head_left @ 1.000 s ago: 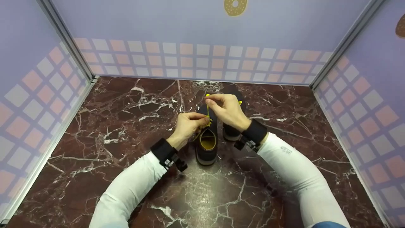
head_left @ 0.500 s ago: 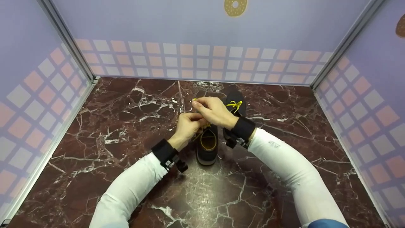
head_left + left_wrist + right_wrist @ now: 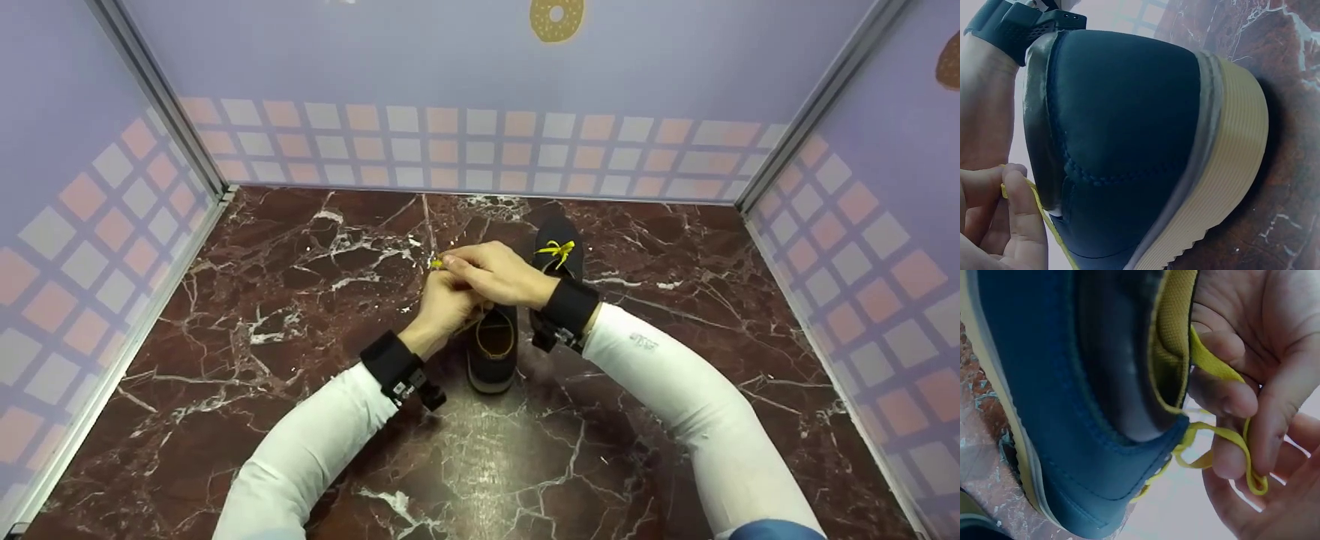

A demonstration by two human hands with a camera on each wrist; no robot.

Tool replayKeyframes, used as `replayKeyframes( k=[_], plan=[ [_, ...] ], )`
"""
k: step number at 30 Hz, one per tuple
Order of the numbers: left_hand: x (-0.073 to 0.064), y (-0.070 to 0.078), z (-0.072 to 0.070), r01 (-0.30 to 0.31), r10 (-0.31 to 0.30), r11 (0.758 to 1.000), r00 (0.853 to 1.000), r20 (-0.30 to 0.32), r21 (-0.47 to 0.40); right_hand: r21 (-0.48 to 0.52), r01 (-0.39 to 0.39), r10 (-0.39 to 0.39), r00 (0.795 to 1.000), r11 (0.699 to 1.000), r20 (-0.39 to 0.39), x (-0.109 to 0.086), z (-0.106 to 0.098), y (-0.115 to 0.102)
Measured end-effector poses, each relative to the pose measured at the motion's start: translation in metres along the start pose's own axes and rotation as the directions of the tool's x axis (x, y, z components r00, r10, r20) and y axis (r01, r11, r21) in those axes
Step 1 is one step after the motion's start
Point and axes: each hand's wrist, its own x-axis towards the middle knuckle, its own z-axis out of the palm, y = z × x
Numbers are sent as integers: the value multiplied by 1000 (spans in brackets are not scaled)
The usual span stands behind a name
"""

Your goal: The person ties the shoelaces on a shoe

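Note:
A dark shoe (image 3: pixel 493 373) with yellow lining stands upright on the floor, heel toward me, its front hidden by both hands. My left hand (image 3: pixel 441 309), over the shoe's tongue area, pinches a loop of yellow shoelace (image 3: pixel 1243 439) between thumb and finger, as the right wrist view shows. Crossing above it, my right hand (image 3: pixel 499 274) pinches the lace near its end, and a yellow bit pokes out past the fingertips. In the left wrist view, the lace runs taut along the shoe collar to pinched fingers (image 3: pixel 1023 208).
To the right stands a second dark shoe (image 3: pixel 557 229), its yellow lace tied in a bow (image 3: pixel 557 251); my right wrist partly covers it. Both shoes are on a brown-red marbled floor (image 3: pixel 300 300). Lilac walls with a checked pattern (image 3: pixel 480 142) enclose the back and sides.
My right hand has moved left and down, carrying the lace end across and over my left hand. The second shoe's bow has come into sight. My left hand stays nearly in place.

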Motion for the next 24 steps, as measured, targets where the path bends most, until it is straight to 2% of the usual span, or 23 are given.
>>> replayKeyframes(
  k=[5,8,13,16,21,24],
  plan=[
    [0,0,0,-2,2,1000,1000,1,18,-51,86,-85,996,995,25,-1,-6,1],
    [0,0,-1,5,-5,1000,1000,5,21,-93,109,-108,994,990,10,-2,-11,2],
    [2,1,-3,1,-2,999,1000,18,44,-115,20,-28,997,993,-69,-9,-22,6],
    [3,1,-5,0,-1,999,1000,18,44,-120,-45,34,995,992,-91,-17,-30,13],
    [4,1,-5,8,-8,1000,1000,21,17,-59,-124,123,992,991,-23,-31,-37,29],
    [6,0,-4,-7,6,1000,1000,27,18,20,-164,163,986,986,42,-35,-38,35]
  ],
)
